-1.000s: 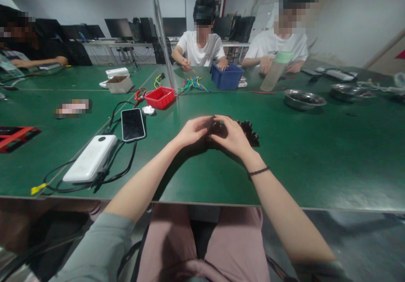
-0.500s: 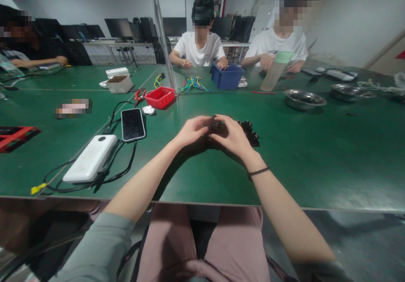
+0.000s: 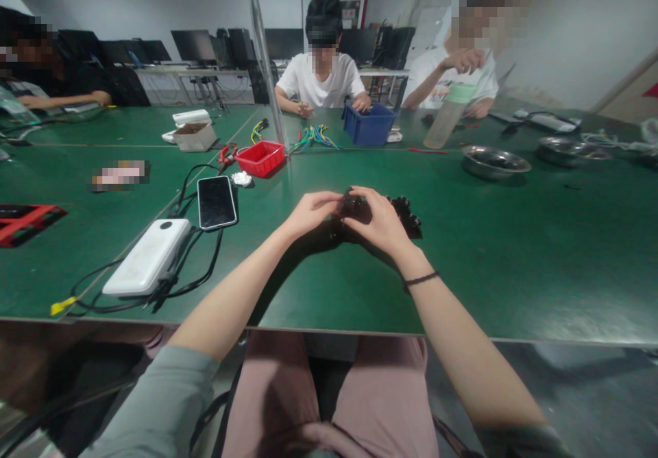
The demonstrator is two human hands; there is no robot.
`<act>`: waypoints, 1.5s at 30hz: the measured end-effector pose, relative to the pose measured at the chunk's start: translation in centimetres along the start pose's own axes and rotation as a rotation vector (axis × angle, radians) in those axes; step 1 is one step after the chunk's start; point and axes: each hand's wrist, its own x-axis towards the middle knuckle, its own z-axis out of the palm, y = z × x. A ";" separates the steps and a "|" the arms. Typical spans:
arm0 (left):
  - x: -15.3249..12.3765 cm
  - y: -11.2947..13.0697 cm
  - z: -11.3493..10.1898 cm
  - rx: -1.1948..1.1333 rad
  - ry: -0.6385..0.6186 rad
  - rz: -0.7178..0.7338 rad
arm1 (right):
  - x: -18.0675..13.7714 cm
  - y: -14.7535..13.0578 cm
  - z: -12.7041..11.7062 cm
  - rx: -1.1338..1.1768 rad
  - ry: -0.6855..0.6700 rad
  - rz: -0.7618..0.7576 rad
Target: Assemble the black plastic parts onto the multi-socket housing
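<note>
Ahead of me on the green table, both hands meet around a dark, shiny, lumpy black part (image 3: pixel 352 206) whose exact kind I cannot make out. My right hand (image 3: pixel 381 219) curves over it from the right, thumb and fingers closed on its edges. From the left, my left hand (image 3: pixel 312 212) pinches its near left side with fingertips and thumb. Just right of my right hand lies a cluster of knobby black pieces (image 3: pixel 406 215), partly covered by that hand. Dark shadow under the hands hides the part's lower edge.
To the left lie a white power bank (image 3: pixel 147 258) with black cables and a phone (image 3: pixel 216 202). Farther off are a red tray (image 3: pixel 260 159), pliers (image 3: pixel 226 156), coloured wires (image 3: pixel 319 136), a blue bin (image 3: pixel 368 126), a bottle (image 3: pixel 446 121) and a metal bowl (image 3: pixel 494 163). Co-workers sit opposite.
The fingers of my left hand have drawn slightly left from the top of the black part. My right hand stays nearly still. The co-worker at far right has raised a hand.
</note>
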 end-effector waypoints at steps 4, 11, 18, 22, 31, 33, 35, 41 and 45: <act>-0.2 0.5 0.3 -0.071 0.000 -0.049 | 0.0 -0.1 0.0 0.004 0.011 0.014; -0.5 1.0 0.3 -0.107 -0.029 -0.052 | 0.0 -0.2 -0.1 0.024 0.019 0.050; -0.2 0.3 0.2 -0.076 0.001 -0.033 | 0.0 -0.3 -0.1 0.020 0.000 0.054; 0.0 -0.5 0.1 -0.037 0.020 -0.032 | -0.1 -0.2 -0.1 0.028 -0.019 0.047; 0.1 -0.6 0.1 0.043 0.095 -0.047 | -0.1 0.2 0.3 0.022 -0.035 0.019; 0.1 -0.3 0.2 0.044 0.110 -0.069 | -0.1 0.2 0.3 0.019 -0.043 0.019; 0.1 -0.1 0.2 0.036 0.123 -0.083 | -0.2 0.2 0.3 0.016 -0.049 0.022; 0.2 -0.1 0.1 0.052 0.181 -0.084 | -0.2 -0.1 0.2 0.004 -0.079 0.018; 0.4 -0.2 0.1 0.002 0.246 -0.146 | -0.2 -0.3 0.2 0.004 -0.088 0.012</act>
